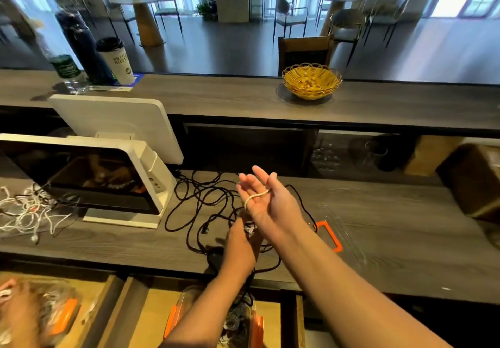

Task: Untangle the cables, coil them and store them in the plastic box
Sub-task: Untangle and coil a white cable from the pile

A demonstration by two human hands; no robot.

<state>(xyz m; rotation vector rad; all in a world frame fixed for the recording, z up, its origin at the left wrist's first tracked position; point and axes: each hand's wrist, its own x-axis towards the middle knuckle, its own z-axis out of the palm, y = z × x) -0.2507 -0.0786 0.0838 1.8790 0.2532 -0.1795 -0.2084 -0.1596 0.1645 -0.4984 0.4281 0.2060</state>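
My right hand point(266, 201) is raised over the counter with its fingers straight, and a white cable point(255, 196) loops across its palm. Just below it, my left hand point(239, 239) pinches the same white cable near a small white bundle. A tangle of black cables point(205, 204) sprawls on the counter under both hands, and some strands hang over the front edge. A clear plastic box point(243, 318) with orange clips sits on the lower shelf beneath my left forearm, with coiled cables inside. Its clear lid point(349, 236), with an orange handle, lies on the counter to the right.
A white point-of-sale screen point(94, 180) stands at the left with a heap of white cables point(27, 209) beside it. On the raised bar behind are a yellow basket point(311, 81), a paper cup point(116, 60) and bottles. Another box with orange clips point(54, 312) sits at the lower left.
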